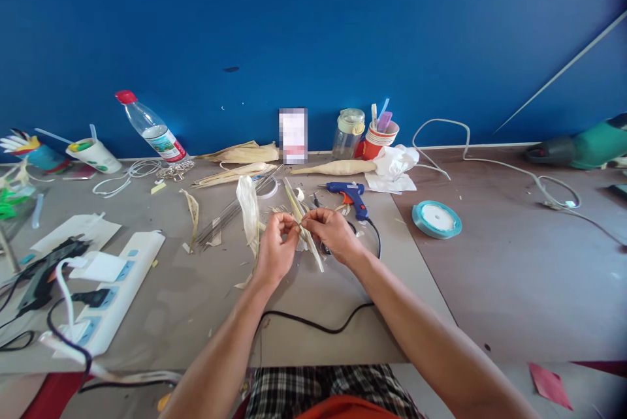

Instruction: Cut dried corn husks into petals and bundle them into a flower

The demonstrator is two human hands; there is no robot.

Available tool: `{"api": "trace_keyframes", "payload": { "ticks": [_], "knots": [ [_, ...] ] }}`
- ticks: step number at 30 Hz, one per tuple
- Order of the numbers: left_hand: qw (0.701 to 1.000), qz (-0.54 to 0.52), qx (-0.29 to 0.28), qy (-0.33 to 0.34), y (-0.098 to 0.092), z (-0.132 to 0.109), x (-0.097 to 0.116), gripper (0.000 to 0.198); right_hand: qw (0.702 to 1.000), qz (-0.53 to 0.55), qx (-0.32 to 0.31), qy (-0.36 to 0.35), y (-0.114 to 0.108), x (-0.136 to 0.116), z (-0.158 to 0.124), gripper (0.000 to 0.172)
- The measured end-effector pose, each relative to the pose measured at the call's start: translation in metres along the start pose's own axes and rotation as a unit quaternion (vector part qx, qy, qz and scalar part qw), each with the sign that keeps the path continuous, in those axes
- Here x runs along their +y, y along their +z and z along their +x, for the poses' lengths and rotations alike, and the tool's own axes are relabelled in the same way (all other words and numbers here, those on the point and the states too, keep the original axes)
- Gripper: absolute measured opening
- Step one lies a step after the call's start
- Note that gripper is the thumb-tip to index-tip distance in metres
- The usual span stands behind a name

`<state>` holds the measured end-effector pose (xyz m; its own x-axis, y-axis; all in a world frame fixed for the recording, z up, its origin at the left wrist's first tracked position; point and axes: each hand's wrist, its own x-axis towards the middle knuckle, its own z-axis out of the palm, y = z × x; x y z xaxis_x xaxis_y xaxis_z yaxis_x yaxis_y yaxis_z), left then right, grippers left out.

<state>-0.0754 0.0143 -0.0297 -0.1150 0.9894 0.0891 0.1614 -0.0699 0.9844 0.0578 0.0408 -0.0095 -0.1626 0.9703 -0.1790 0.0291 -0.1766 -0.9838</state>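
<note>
Both hands meet over the middle of the table, pinching a narrow strip of dried corn husk that slants between them. My left hand has thumb and forefinger pressed together on its near side. My right hand grips it with the fingertips, almost touching the left ones; what lies exactly between the tips is too small to make out. A pale curled husk lies left of my left hand, beside thin metal wires. Beyond my right hand rests a blue glue gun with an orange trigger.
Along the blue wall stand a plastic bottle, a phone, a lidded jar and red paper cups. A ribbon spool lies right. At left are a power strip and a black glue gun. A black cable crosses in front.
</note>
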Motion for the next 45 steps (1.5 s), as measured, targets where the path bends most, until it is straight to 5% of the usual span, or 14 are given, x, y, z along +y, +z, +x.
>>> {"api": "trace_keyframes", "payload": {
  "ticks": [25,32,45],
  "knots": [
    [0.999,-0.034,0.003,0.013,0.001,0.000,0.000,0.018,0.997,0.069,-0.038,0.011,0.002,-0.003,-0.004,0.008],
    [0.998,-0.062,-0.013,0.005,0.001,0.000,0.001,0.020,0.992,0.105,-0.067,0.009,0.002,-0.011,-0.007,0.024],
    [1.000,-0.027,0.001,0.004,0.002,0.000,0.003,0.020,0.998,0.063,-0.003,0.009,0.000,0.000,0.000,0.022]
  ]
}}
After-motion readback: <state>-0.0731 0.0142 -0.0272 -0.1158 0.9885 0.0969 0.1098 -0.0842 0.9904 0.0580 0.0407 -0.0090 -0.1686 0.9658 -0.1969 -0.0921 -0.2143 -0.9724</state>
